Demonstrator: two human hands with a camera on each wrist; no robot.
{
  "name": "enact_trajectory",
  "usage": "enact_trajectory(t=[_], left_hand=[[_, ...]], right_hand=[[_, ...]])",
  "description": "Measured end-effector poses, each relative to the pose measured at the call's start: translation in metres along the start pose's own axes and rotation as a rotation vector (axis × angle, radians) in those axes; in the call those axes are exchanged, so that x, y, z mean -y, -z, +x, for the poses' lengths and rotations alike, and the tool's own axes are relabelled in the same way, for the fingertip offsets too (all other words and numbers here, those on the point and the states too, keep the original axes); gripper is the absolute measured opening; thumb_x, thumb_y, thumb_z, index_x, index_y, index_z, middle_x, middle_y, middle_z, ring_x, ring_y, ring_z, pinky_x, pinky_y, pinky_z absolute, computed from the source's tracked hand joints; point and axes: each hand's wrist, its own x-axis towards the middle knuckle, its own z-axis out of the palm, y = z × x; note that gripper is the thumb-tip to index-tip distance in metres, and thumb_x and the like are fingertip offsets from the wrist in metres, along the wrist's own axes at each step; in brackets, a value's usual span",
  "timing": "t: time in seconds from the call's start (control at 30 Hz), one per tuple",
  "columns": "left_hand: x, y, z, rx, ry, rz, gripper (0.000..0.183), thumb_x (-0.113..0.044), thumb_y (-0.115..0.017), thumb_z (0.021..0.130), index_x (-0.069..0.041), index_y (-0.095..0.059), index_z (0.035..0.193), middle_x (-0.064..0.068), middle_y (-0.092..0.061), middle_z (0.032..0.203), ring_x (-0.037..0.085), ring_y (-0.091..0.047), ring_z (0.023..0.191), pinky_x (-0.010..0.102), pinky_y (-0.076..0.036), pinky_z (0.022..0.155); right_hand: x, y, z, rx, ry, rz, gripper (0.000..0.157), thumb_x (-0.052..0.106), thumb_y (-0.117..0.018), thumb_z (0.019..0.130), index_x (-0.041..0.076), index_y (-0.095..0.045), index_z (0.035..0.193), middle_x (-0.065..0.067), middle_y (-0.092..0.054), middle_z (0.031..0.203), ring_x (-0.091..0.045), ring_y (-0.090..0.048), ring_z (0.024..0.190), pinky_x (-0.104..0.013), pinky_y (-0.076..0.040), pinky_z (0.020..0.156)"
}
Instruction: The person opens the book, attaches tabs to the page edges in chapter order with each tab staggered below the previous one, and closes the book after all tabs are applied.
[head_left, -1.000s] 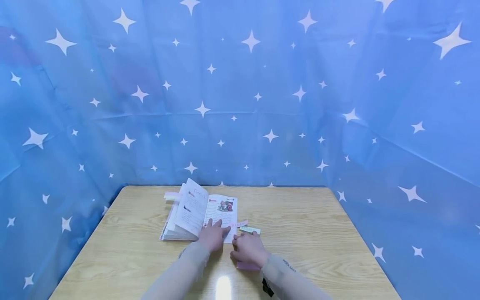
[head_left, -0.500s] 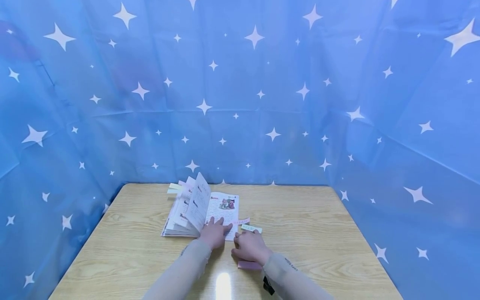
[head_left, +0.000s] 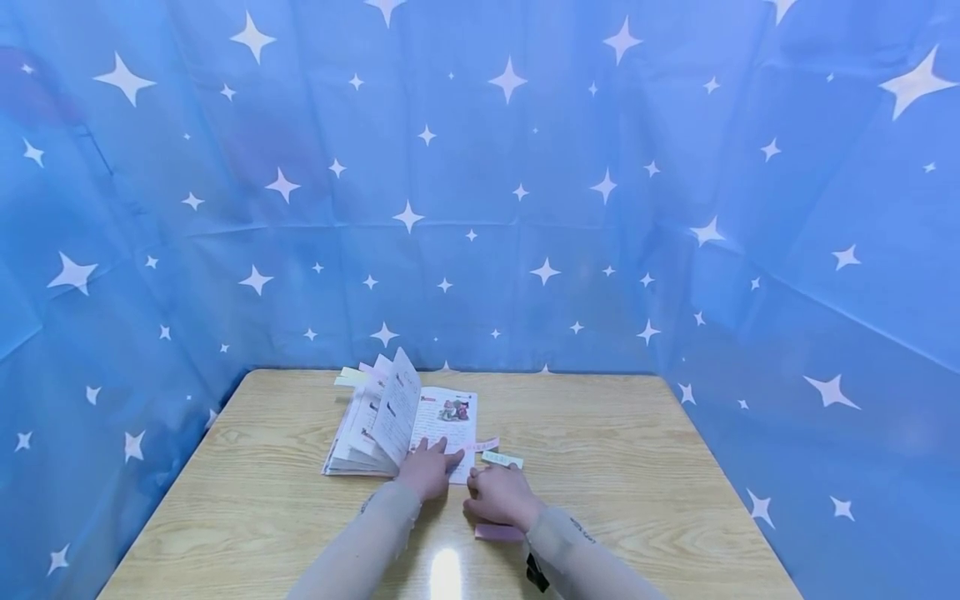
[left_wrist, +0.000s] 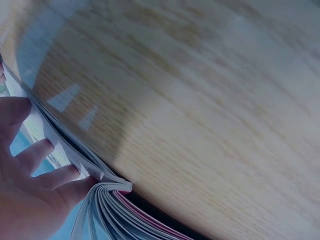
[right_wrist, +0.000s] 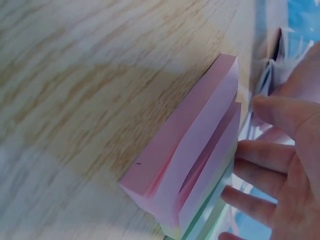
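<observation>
An open book [head_left: 444, 421] lies on the table, its right page flat and showing a small coloured picture. My left hand [head_left: 425, 469] presses that page near the spine with spread, fairly straight fingers; in the left wrist view the fingers [left_wrist: 60, 175] lie along the page. A pink paper strip [head_left: 483, 446] with writing sticks out past the page's right edge. Just right of the book, my right hand [head_left: 501, 493] rests over a stack of sticky notes [right_wrist: 195, 145] in pink, yellow and green, loosely bent fingers at its far side. A green strip [head_left: 502, 459] with writing shows beyond the knuckles.
Left pages [head_left: 375, 417] of the book stand fanned up, with coloured tabs [head_left: 351, 377] at their outer edge. The end of a pink sticky-note pad [head_left: 497, 532] shows below my right wrist. A blue star-patterned curtain [head_left: 480, 167] surrounds the wooden table [head_left: 637, 467].
The book's left pages have lifted and fanned further upright, showing more of the tabs. Both hands stay in nearly the same place.
</observation>
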Motion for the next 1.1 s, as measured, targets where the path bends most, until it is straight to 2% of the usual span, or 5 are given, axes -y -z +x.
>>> enact_trajectory(t=[0.17, 0.37, 0.6, 0.87, 1.1], left_hand=[[0.000, 0.003, -0.003, 0.002, -0.023, 0.028, 0.043, -0.020, -0.051, 0.096, -0.027, -0.056, 0.138, 0.015, -0.041, 0.149, 0.049, -0.029, 0.136, 0.064, -0.026, 0.108], [0.002, 0.012, -0.006, 0.017, -0.052, 0.053, 0.043, -0.024, -0.056, 0.094, -0.023, -0.057, 0.137, 0.014, -0.043, 0.148, 0.047, -0.031, 0.136, 0.062, -0.028, 0.108], [0.003, 0.020, -0.007, 0.015, -0.059, 0.052, 0.045, -0.028, -0.058, 0.095, -0.019, -0.054, 0.139, 0.012, -0.041, 0.150, 0.040, -0.031, 0.138, 0.058, -0.028, 0.109], [0.007, 0.022, -0.003, -0.022, -0.095, 0.016, 0.050, -0.032, -0.059, 0.094, -0.017, -0.051, 0.142, 0.012, -0.040, 0.150, 0.036, -0.032, 0.139, 0.053, -0.029, 0.111], [0.017, 0.017, -0.007, -0.041, -0.103, 0.020, 0.070, -0.041, -0.071, 0.086, -0.017, -0.045, 0.146, 0.012, -0.035, 0.153, 0.035, -0.030, 0.140, 0.053, -0.027, 0.112]], right_hand=[[-0.002, -0.001, 0.000, -0.024, 0.003, 0.066, 0.018, 0.036, -0.067, 0.087, 0.021, -0.068, 0.078, 0.008, -0.066, 0.082, -0.009, -0.055, 0.064, -0.039, -0.052, 0.066], [-0.007, -0.005, -0.002, -0.037, -0.008, 0.152, 0.017, 0.035, -0.066, 0.087, 0.020, -0.074, 0.091, -0.004, -0.067, 0.121, -0.025, -0.066, 0.101, -0.051, -0.053, 0.083], [-0.013, -0.003, -0.007, -0.036, 0.009, 0.193, 0.020, 0.033, -0.066, 0.088, 0.016, -0.075, 0.094, -0.005, -0.069, 0.118, -0.017, -0.069, 0.092, -0.035, -0.055, 0.078], [-0.016, -0.002, -0.008, -0.014, 0.012, 0.226, 0.025, 0.032, -0.068, 0.087, 0.012, -0.075, 0.101, -0.003, -0.071, 0.109, -0.007, -0.064, 0.074, -0.029, -0.054, 0.073], [-0.010, 0.001, -0.011, 0.031, -0.009, 0.250, 0.020, 0.032, -0.067, 0.088, 0.015, -0.074, 0.096, -0.008, -0.064, 0.126, -0.008, -0.064, 0.072, -0.028, -0.053, 0.077]])
